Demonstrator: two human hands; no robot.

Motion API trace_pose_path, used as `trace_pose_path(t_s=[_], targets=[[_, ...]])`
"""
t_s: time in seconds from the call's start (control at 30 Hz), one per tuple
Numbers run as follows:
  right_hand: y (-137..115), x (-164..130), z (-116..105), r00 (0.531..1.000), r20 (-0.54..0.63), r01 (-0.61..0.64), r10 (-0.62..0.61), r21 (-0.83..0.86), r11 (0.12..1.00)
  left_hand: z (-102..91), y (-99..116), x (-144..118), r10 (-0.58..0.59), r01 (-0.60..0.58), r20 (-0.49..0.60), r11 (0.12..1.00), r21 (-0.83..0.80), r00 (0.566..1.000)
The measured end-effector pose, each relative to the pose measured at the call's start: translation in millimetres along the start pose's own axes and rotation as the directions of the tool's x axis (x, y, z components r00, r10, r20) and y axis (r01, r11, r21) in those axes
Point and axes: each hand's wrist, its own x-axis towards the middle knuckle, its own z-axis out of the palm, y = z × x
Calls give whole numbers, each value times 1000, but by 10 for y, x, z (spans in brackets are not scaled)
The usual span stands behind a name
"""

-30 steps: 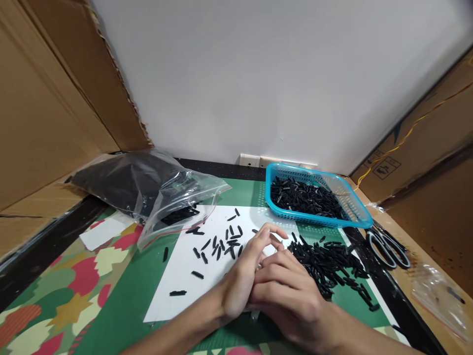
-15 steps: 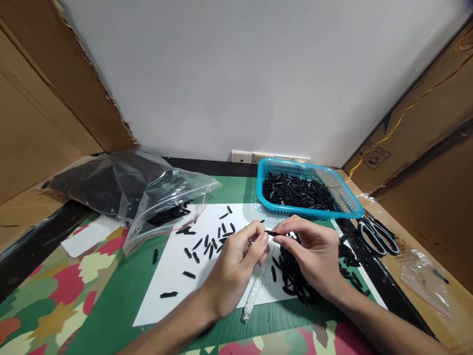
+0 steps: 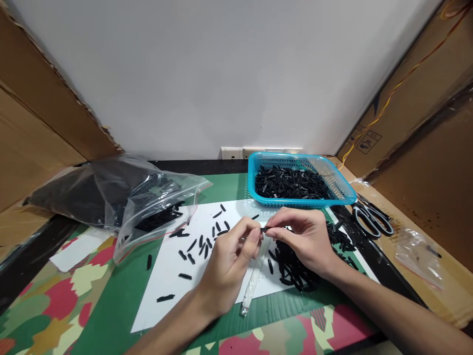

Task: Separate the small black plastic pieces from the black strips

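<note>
Between the fingertips of both hands is a small dark strip (image 3: 264,229), mostly covered by the fingers. My left hand (image 3: 232,266) pinches its left end, and my right hand (image 3: 303,239) pinches its right end. Below them, a white plastic-wrapped stick (image 3: 252,286) lies slanted on the white paper (image 3: 155,281). A heap of black fuzzy strips (image 3: 295,268) sits beneath my right hand. Several loose black strips (image 3: 207,244) are scattered on the paper left of my hands.
A blue basket (image 3: 306,201) of black pieces stands at the back right. The clear zip bag (image 3: 111,192), full of black material, lies at left. Grey-handled scissors (image 3: 371,220) and a small plastic bag (image 3: 417,256) lie at right. Cardboard walls (image 3: 40,113) flank the desk.
The view has shifted slightly, so the surroundings sit a little further left. Both hands keep their pinch on the dark strip, with less of it showing between the fingers.
</note>
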Motion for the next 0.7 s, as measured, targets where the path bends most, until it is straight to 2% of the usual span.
trace_pose_path(t_s=[0.13, 0.3, 0.7], targets=[[-34, -4, -13, 1000, 25, 20, -19, -40, 999, 2, -4, -7, -2, 3, -34, 999, 42, 999], [-58, 6, -10, 994, 84, -64, 68, -41, 997, -6, 3, -1, 19, -13, -74, 997, 80, 997], [-37, 59, -52, 953, 238, -188, 186, -14, 982, -8, -5, 16, 53, -31, -52, 935, 354, 997]])
